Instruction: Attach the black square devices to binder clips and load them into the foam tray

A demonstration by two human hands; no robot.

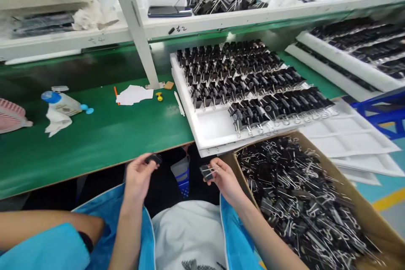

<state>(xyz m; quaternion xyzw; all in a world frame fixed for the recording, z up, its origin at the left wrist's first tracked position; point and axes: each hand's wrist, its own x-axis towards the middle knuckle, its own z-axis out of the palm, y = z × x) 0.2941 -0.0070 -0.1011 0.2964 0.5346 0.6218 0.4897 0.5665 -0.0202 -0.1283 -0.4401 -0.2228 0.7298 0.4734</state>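
My left hand (136, 174) pinches a small black part (154, 159) with a rounded shape; its exact kind cannot be made out. In my right hand (224, 178) is a black binder clip (206, 172) with silver wire handles, held by its handle end. Both hands are above my lap, in front of the table edge, with a gap between the two pieces. Beside my right forearm stands a cardboard box (376, 223) heaped with binder clips (294, 202). Beyond my right hand, a white foam tray (215, 128) bears rows of black parts with binder clips on them (234, 76).
More loaded trays (341, 55) stand at the far right, above flat white trays (354, 130). On the green table (104, 139) lie a bottle (65, 103), a paper scrap (134, 95) and a white pen (179, 103). A post (134, 25) supports the shelf. Another person's arm (47, 228) reaches in at lower left.
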